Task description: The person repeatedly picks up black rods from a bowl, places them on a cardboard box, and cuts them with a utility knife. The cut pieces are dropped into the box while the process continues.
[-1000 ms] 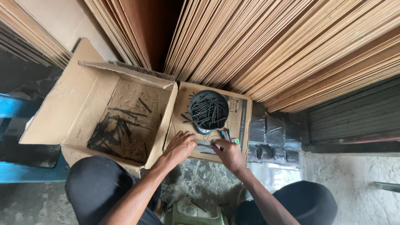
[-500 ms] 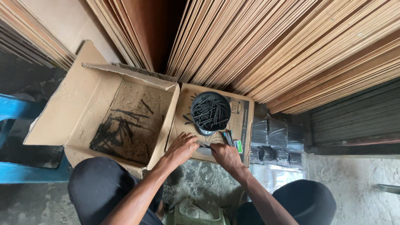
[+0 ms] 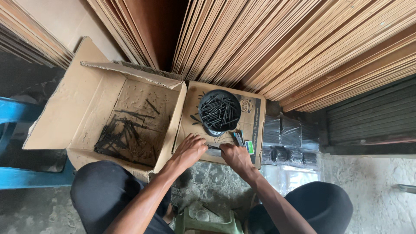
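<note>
My left hand and my right hand meet over the near edge of a flat cardboard sheet. Both close on a small bundle of black nails held between them. Just beyond my fingers sits a round black bowl heaped with black nails. A few loose nails and a small green-and-white item lie on the sheet beside my right hand.
An open cardboard box with several black nails on its floor stands at left. Stacked plywood sheets lean behind. Wrapped dark packs lie at right. A blue bench is at far left, a green stool between my knees.
Both hands have stayed at the near edge of the cardboard sheet, drawing slightly closer together around the nails. The view has shifted a little.
</note>
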